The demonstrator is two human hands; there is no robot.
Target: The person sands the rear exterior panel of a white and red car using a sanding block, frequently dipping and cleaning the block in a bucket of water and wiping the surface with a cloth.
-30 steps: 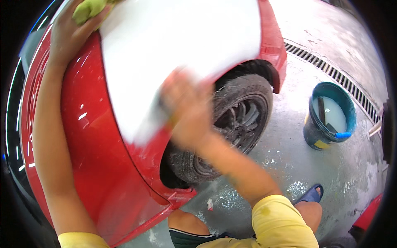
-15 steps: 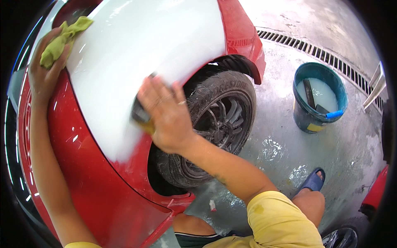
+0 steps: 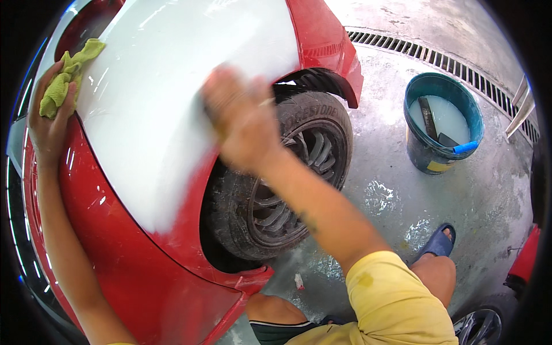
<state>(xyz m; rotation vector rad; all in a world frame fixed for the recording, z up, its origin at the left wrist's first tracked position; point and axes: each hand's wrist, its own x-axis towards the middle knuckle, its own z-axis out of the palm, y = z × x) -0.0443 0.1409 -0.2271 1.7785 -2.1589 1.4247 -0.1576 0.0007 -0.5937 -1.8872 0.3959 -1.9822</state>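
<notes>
Under my blurred right hand (image 3: 244, 126) is a dark sanding block (image 3: 208, 109), pressed against the white-coated area (image 3: 149, 98) of a red car's rear side panel, just above the wheel arch. Most of the block is hidden by the hand and smeared by motion; the earlier frame shows it more plainly. My left hand (image 3: 47, 129) grips a crumpled yellow-green cloth (image 3: 69, 77) and rests at the panel's upper left edge. Below and right of my right hand is the car's wheel (image 3: 284, 178), with a dusty black tyre.
On the wet concrete floor (image 3: 374, 218) at the right stands a dark teal bucket (image 3: 425, 152) with cloudy water, a dark flat piece and a blue-handled tool. Behind it runs a drain grate (image 3: 437, 57). Another car's wheel (image 3: 480, 328) shows at lower right.
My right hand has moved up and slightly right across the white area with the block. The view has shifted a little; my left hand still holds the cloth.
</notes>
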